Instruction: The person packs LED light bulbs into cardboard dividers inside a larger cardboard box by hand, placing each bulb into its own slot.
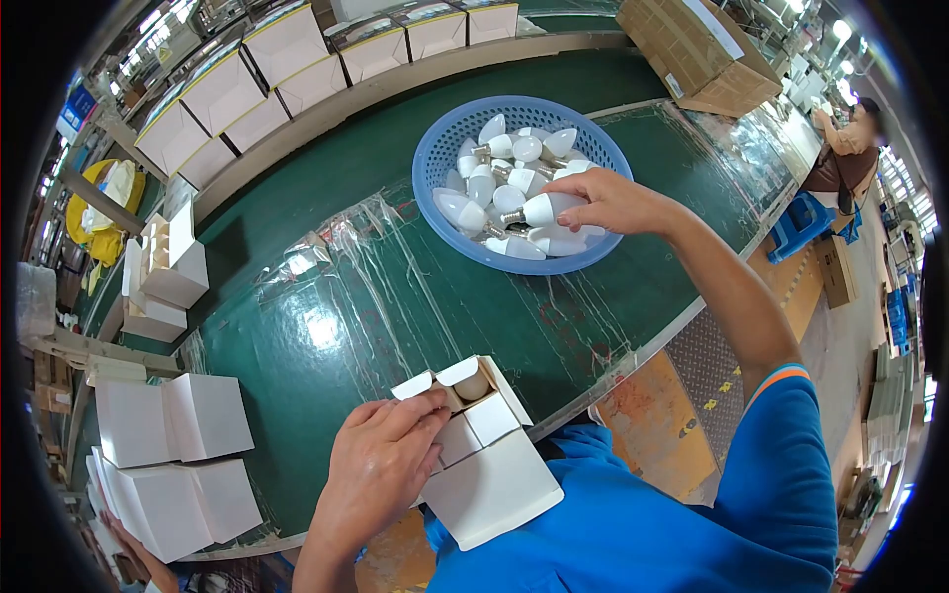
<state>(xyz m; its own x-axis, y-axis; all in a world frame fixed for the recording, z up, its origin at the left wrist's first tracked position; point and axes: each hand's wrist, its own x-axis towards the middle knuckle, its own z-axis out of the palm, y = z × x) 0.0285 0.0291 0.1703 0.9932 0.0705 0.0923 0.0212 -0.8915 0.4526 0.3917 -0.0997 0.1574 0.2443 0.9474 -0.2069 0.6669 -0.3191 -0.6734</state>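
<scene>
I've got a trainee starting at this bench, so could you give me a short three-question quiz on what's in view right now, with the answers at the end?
1. Multiple choice: What does the right hand hold?
A. A roll of tape
B. A bulb
C. A screwdriver

2. True or false: The blue basket stands on the green table with many more bulbs in it.

3. Fill in the blank: The left hand is on an open white ____.

Key: 1. B; 2. True; 3. box.
</scene>
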